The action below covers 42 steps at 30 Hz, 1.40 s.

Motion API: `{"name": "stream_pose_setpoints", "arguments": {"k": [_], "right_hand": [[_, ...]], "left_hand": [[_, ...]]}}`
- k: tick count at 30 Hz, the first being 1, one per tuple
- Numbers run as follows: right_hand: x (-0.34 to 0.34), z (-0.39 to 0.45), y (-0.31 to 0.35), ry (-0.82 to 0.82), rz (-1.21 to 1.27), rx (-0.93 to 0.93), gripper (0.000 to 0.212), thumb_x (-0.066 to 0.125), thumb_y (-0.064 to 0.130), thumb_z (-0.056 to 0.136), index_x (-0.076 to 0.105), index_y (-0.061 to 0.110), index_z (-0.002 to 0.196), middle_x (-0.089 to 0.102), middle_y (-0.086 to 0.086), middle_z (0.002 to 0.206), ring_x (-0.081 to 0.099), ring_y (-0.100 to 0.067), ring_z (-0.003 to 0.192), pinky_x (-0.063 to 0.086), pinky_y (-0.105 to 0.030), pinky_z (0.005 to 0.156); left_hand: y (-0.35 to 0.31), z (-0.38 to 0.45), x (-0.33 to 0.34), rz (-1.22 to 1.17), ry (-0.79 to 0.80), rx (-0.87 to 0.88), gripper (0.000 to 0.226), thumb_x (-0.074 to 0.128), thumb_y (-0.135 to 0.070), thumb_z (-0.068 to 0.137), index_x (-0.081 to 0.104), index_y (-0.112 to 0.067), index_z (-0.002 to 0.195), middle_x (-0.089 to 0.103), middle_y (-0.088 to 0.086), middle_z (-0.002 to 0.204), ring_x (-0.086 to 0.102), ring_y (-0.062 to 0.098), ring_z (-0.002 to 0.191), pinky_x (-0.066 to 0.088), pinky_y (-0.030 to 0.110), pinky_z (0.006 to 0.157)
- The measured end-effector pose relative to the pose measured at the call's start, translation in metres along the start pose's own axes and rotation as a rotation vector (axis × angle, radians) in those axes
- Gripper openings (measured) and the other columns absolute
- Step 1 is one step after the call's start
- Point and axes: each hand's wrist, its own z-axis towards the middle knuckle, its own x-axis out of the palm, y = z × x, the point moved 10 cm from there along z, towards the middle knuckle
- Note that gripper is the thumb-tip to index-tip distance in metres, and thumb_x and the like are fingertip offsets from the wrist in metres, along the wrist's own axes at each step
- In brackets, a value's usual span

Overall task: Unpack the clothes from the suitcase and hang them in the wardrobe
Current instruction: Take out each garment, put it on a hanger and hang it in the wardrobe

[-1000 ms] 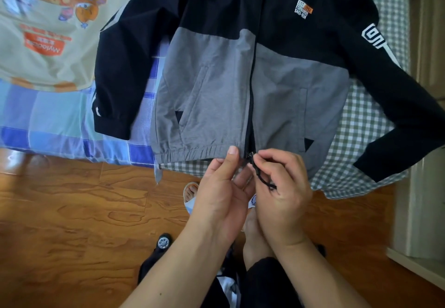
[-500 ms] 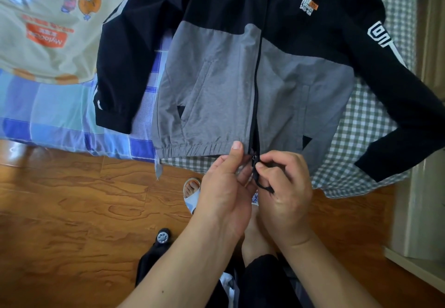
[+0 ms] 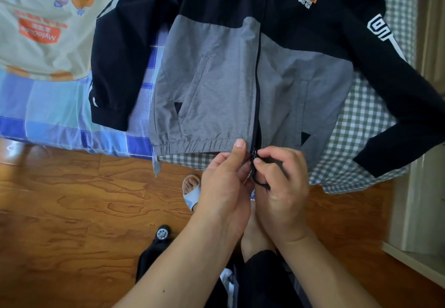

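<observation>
Bare forearms [image 3: 192, 264], dark trousers [image 3: 262, 281], a pale open-toed slipper [image 3: 191, 193].

A glossy wooden floor [image 3: 72, 211] ran up to a bed [image 3: 375, 120] covered in checked sheets, blue [image 3: 48, 115] at the left, grey-green toward the right edge. A pale cabinet [image 3: 419, 187] stood at the right.

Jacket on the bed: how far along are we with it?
Done: the jacket is out of the suitcase and spread on the bed. In hand: the left hand holds the hem, the right hand pinches the zipper pull at the bottom. Left: hanging it; no wardrobe in view.
</observation>
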Motion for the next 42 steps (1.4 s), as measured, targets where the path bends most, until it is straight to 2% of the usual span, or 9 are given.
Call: {"name": "stream_pose_setpoints", "arguments": {"k": [9, 14, 19, 22, 27, 31, 34, 38, 42], "right_hand": [[0.014, 0.005, -0.006, 0.124, 0.023, 0.066, 0.011, 0.066, -0.001, 0.089, 0.069, -0.002, 0.078, 0.065, -0.01, 0.103, 0.058, -0.024, 0.095, 0.048, -0.031, 0.075], [0.028, 0.008, -0.023, 0.282, 0.206, 0.167, 0.014, 0.07, -0.01, 0.079, 0.067, 0.004, 0.081, 0.061, -0.001, 0.104, 0.061, -0.018, 0.094, 0.052, -0.032, 0.075], [0.038, 0.013, -0.004, 0.451, 0.072, -0.052, 0.016, 0.068, -0.007, 0.079, 0.061, 0.005, 0.086, 0.056, -0.002, 0.103, 0.056, -0.016, 0.087, 0.05, -0.033, 0.07], [0.039, 0.012, -0.003, 0.443, 0.098, -0.037, 0.019, 0.071, -0.004, 0.082, 0.067, 0.008, 0.097, 0.059, 0.001, 0.104, 0.059, -0.012, 0.09, 0.052, -0.028, 0.072], [0.046, 0.009, -0.037, 0.368, 0.421, 0.329, 0.011, 0.078, -0.004, 0.079, 0.077, 0.006, 0.085, 0.067, 0.003, 0.093, 0.067, -0.011, 0.089, 0.057, -0.028, 0.077], [0.055, 0.007, -0.047, 0.392, 0.414, 0.428, 0.011, 0.078, 0.002, 0.08, 0.074, 0.012, 0.082, 0.066, 0.007, 0.085, 0.067, -0.014, 0.084, 0.056, -0.035, 0.076], [0.058, 0.008, -0.044, 0.349, 0.335, 0.395, 0.008, 0.077, 0.007, 0.082, 0.072, 0.013, 0.082, 0.064, 0.009, 0.084, 0.065, -0.011, 0.083, 0.055, -0.037, 0.073], [0.065, 0.004, -0.033, 0.367, 0.26, 0.341, 0.006, 0.076, 0.011, 0.084, 0.071, 0.014, 0.083, 0.061, 0.011, 0.085, 0.064, -0.007, 0.08, 0.055, -0.034, 0.069], [0.078, 0.006, -0.02, 0.514, 0.191, 0.185, 0.004, 0.072, 0.016, 0.089, 0.07, 0.014, 0.086, 0.06, 0.01, 0.088, 0.061, -0.007, 0.078, 0.052, -0.032, 0.068]], "left_hand": [[-0.025, 0.002, -0.019, 0.345, -0.131, 0.118, 0.024, 0.065, -0.01, 0.097, 0.05, -0.007, 0.079, 0.06, 0.005, 0.056, 0.061, 0.017, 0.056, 0.057, 0.026, 0.06], [-0.032, 0.01, -0.024, 0.45, -0.051, 0.034, 0.027, 0.066, -0.007, 0.096, 0.051, -0.009, 0.073, 0.069, 0.011, 0.068, 0.071, 0.019, 0.07, 0.059, 0.036, 0.083], [-0.028, 0.011, -0.024, 0.423, 0.078, -0.039, 0.019, 0.063, -0.005, 0.097, 0.057, -0.005, 0.078, 0.07, 0.014, 0.081, 0.072, 0.02, 0.08, 0.057, 0.033, 0.086], [-0.031, 0.016, -0.027, 0.454, 0.085, -0.035, 0.01, 0.063, -0.007, 0.098, 0.061, 0.002, 0.093, 0.071, 0.016, 0.085, 0.072, 0.02, 0.082, 0.057, 0.03, 0.082], [-0.032, 0.022, -0.035, 0.513, 0.098, -0.029, 0.026, 0.061, -0.012, 0.099, 0.064, 0.01, 0.112, 0.074, 0.019, 0.107, 0.072, 0.028, 0.104, 0.054, 0.036, 0.095], [-0.032, 0.027, -0.039, 0.443, 0.098, -0.011, 0.034, 0.062, -0.012, 0.098, 0.059, 0.017, 0.116, 0.07, 0.027, 0.114, 0.07, 0.026, 0.1, 0.056, 0.034, 0.094], [-0.029, 0.023, -0.037, 0.362, 0.087, 0.05, 0.018, 0.064, -0.014, 0.095, 0.061, 0.003, 0.101, 0.071, 0.021, 0.101, 0.069, 0.023, 0.094, 0.056, 0.033, 0.09], [-0.024, 0.023, -0.051, 0.338, -0.019, 0.145, 0.023, 0.073, -0.019, 0.087, 0.058, -0.003, 0.082, 0.067, 0.027, 0.09, 0.068, 0.033, 0.093, 0.055, 0.046, 0.096], [-0.026, 0.027, -0.065, 0.392, -0.127, 0.177, 0.025, 0.064, -0.014, 0.098, 0.055, -0.004, 0.077, 0.073, 0.02, 0.084, 0.073, 0.027, 0.086, 0.057, 0.038, 0.086]]}}
